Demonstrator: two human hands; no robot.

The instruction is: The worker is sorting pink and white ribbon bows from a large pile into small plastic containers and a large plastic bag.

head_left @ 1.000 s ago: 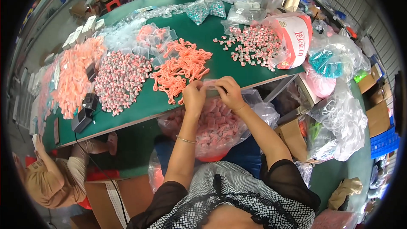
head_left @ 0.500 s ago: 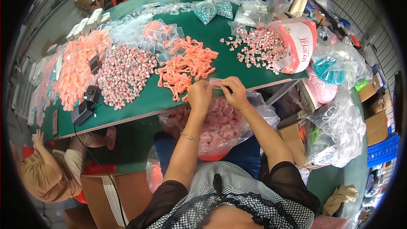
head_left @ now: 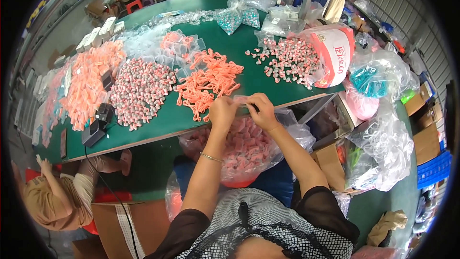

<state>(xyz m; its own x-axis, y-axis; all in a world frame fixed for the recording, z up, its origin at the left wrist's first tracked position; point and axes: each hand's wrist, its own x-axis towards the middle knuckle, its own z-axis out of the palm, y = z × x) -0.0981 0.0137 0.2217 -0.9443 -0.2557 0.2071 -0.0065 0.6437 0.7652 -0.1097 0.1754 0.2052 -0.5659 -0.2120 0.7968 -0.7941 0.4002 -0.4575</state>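
Observation:
At the table's front edge, my left hand [head_left: 223, 112] and my right hand [head_left: 262, 111] pinch a small clear plastic case [head_left: 240, 99] between them, one at each end. Something pinkish shows inside it; the finer details are too small to make out. Just beyond my left hand lies a heap of orange looped cords [head_left: 208, 81]. Below my hands, a large clear bag [head_left: 282, 151] gapes open over my lap, full of small pink cases [head_left: 247, 141].
The green table [head_left: 254, 74] also bears a pile of small pink-and-grey pieces [head_left: 141, 88], peach plastic parts [head_left: 96, 76], clear cases [head_left: 143, 38] and a tipped pink-and-white sack [head_left: 333, 55] spilling similar pieces. A co-worker [head_left: 55, 201] sits at left. Cardboard boxes [head_left: 330, 165] stand at right.
My hands keep hold of the small case and sit slightly lower and further left in the picture. The view has shifted a little. The co-worker's hand at left has moved down.

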